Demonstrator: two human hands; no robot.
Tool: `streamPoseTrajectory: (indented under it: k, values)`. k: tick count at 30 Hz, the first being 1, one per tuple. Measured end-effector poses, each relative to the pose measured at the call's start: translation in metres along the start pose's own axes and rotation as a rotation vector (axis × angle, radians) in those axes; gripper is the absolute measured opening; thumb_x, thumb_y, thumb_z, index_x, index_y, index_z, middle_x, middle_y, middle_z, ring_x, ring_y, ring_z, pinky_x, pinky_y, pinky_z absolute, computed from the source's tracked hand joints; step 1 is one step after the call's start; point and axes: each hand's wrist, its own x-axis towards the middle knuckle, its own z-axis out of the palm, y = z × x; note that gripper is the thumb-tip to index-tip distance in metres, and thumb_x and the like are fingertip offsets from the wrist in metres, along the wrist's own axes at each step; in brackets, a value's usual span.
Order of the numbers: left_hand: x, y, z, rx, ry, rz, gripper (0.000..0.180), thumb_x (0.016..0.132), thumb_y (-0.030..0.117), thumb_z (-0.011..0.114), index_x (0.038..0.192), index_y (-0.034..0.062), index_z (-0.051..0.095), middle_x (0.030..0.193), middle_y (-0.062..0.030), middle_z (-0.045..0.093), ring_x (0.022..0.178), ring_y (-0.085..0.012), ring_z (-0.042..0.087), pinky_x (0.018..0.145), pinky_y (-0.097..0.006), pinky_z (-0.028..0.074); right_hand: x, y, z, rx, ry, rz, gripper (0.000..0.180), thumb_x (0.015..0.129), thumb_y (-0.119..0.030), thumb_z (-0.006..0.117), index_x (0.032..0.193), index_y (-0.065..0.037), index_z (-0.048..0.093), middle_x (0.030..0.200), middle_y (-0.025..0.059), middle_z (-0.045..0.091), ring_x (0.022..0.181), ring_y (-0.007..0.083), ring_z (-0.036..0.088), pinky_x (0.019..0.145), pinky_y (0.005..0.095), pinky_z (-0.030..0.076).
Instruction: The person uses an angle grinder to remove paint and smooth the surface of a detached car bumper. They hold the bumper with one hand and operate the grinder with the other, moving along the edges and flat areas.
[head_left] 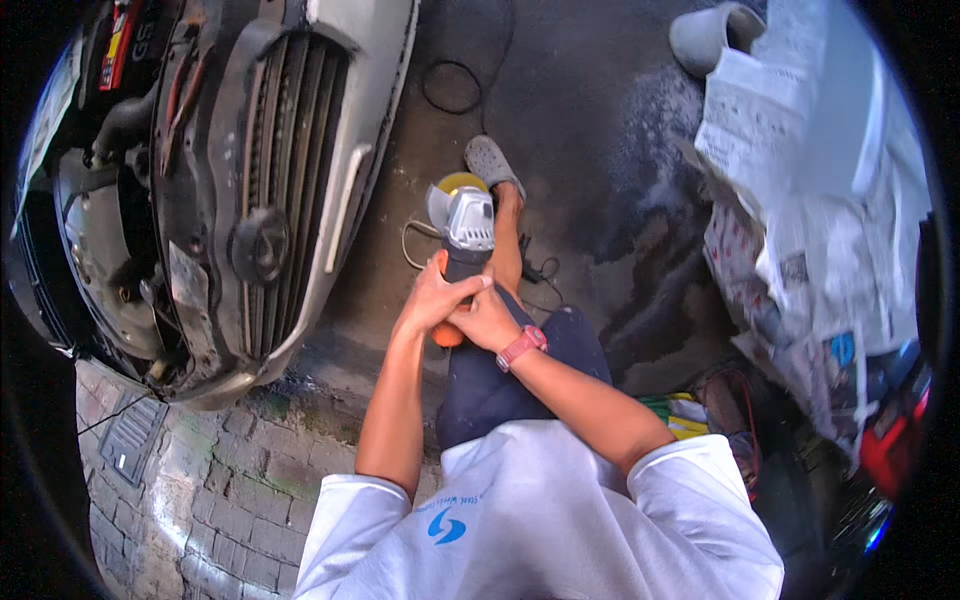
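Both hands meet around the dark body of an angle grinder (469, 222), held in front of my knees with its silver head pointing away from me. A yellow disc (462, 183) shows at its far end, partly behind a metal guard. My left hand (430, 298) is closed on the left side of the body. From the right, my right hand (488, 320) wraps round it just below, a red watch on that wrist. Something orange (447, 335) peeks out beneath the hands. My fingers hide much of the grinder's rear.
On the left stands a car front (290, 180) with its engine bay exposed. Newspaper-covered panels (775, 150) rise at the right, near a whitish round container (715, 38). A black cable (455, 85) loops over the stained floor beyond my clog (488, 160). Brick paving (225, 500) lies lower left.
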Motion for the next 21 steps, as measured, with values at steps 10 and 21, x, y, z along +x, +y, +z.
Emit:
streamPoseTrajectory:
  k: [10,21]
  values:
    - [0.095,0.115,-0.008,-0.317,-0.124,-0.043,0.064,0.089,0.019,0.09,0.143,0.0039,0.059,0.126,-0.0041,0.071,0.113,-0.0129,0.068,0.102,-0.035,0.057,0.1,-0.069,-0.069,0.223,0.258,-0.019,0.095,0.081,-0.021,0.095,0.155,0.0,0.038,0.141,0.0223,0.064,0.133,0.0314,0.066,0.111,0.043,0.053]
    - [0.164,0.24,-0.008,-0.372,-0.137,-0.039,0.076,0.091,0.027,0.09,0.154,0.0054,0.053,0.141,-0.0078,0.068,0.13,-0.0198,0.064,0.115,-0.039,0.05,0.179,-0.154,-0.166,0.002,0.417,-0.048,0.076,0.08,-0.021,0.091,0.141,-0.003,0.049,0.124,0.0244,0.071,0.116,0.0422,0.073,0.097,0.0489,0.058]
